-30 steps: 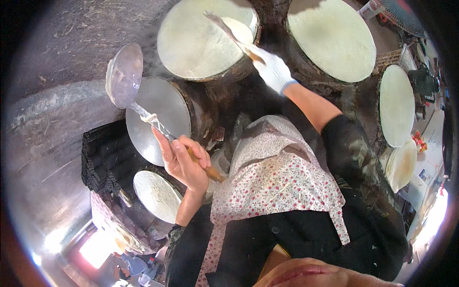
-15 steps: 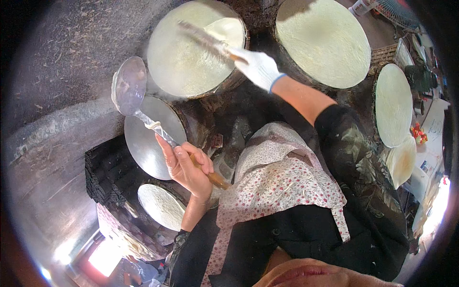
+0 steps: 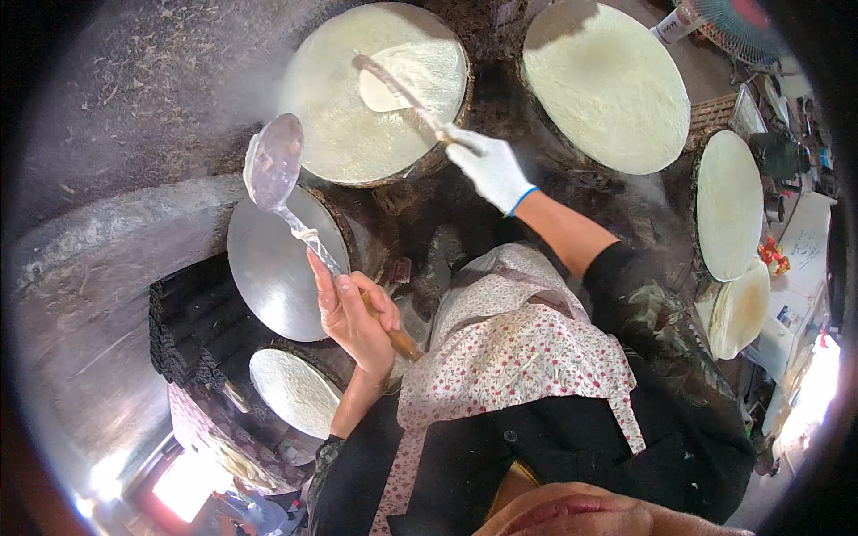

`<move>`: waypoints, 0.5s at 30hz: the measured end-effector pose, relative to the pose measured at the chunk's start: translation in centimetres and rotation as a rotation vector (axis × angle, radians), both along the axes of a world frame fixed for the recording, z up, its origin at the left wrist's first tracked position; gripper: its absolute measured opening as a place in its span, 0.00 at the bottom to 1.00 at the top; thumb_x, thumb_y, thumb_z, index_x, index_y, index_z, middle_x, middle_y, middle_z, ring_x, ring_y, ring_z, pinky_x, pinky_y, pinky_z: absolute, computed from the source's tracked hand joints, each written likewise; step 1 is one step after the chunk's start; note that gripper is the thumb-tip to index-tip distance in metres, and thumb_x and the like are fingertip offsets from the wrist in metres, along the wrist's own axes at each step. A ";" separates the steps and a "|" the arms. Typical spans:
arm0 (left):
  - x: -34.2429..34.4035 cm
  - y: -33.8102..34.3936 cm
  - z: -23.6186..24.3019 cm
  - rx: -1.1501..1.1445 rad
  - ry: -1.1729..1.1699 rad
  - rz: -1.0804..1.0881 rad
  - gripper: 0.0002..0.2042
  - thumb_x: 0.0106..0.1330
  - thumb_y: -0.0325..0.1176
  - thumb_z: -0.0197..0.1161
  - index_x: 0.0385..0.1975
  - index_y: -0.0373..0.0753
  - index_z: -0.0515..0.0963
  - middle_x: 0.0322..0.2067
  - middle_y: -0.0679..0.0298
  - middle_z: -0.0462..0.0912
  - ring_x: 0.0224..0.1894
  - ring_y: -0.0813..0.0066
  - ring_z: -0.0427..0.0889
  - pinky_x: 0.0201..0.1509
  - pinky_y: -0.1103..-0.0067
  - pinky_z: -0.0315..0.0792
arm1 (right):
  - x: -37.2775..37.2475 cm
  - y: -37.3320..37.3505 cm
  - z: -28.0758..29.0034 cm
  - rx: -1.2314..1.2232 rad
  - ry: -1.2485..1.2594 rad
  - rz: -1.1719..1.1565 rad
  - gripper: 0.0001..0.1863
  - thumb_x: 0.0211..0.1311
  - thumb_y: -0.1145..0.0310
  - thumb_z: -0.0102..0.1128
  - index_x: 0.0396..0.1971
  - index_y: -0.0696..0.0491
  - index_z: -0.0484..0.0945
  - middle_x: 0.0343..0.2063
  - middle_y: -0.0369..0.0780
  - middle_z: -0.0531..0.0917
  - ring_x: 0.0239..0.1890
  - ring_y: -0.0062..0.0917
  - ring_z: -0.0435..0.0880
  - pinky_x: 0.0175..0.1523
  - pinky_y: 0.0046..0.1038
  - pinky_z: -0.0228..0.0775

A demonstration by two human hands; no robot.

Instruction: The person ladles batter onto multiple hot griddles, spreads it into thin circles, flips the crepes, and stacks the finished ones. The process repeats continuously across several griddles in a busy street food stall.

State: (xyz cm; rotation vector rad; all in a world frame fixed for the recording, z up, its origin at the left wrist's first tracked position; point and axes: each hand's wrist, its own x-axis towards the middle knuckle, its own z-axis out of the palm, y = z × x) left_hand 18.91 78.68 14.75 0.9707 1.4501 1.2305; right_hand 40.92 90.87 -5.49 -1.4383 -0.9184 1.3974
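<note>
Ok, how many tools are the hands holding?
2: a ladle in the bare left hand, and a long, thin tool in the gloved right hand, extending over a pale-coated round griddle. Both hands are in view; no others seem hidden.

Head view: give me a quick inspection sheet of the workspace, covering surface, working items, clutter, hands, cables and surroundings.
Surface: bare metal griddle at left; pale batter in a round ahead, with a thicker patch near the spreader.
Working items: ladle raised, batter residue on its rim; spreader over the batter, contact unclear.
Clutter: small red-and-yellow items at far right.
Hands: left hand, bare, grips ladle; right hand, white-gloved, grips spreader.
Cables: nothing seen.
Surroundings: fan upper right.
</note>
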 end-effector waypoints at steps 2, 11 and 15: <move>-0.4 0.6 -0.1 -0.024 0.022 -0.001 0.27 0.88 0.36 0.41 0.84 0.48 0.47 0.21 0.69 0.63 0.13 0.85 0.59 0.14 0.83 0.60 | 1.4 2.2 1.0 0.137 -0.111 -0.148 0.22 0.71 0.69 0.68 0.63 0.56 0.82 0.62 0.45 0.85 0.62 0.26 0.83 0.70 0.26 0.70; -0.8 13.7 -3.2 -0.119 -0.245 -0.060 0.28 0.86 0.35 0.45 0.83 0.47 0.52 0.24 0.69 0.67 0.19 0.84 0.63 0.21 0.82 0.64 | 2.1 2.5 2.1 0.087 -0.483 0.321 0.21 0.74 0.64 0.64 0.61 0.57 0.82 0.58 0.46 0.87 0.60 0.25 0.86 0.65 0.24 0.73; 0.1 14.6 -4.4 -0.228 -0.401 -0.026 0.28 0.86 0.37 0.47 0.83 0.49 0.52 0.26 0.70 0.66 0.21 0.85 0.63 0.23 0.84 0.63 | 3.7 -1.1 1.5 0.104 -0.374 -0.111 0.21 0.74 0.64 0.65 0.64 0.49 0.82 0.63 0.41 0.85 0.66 0.27 0.83 0.71 0.25 0.70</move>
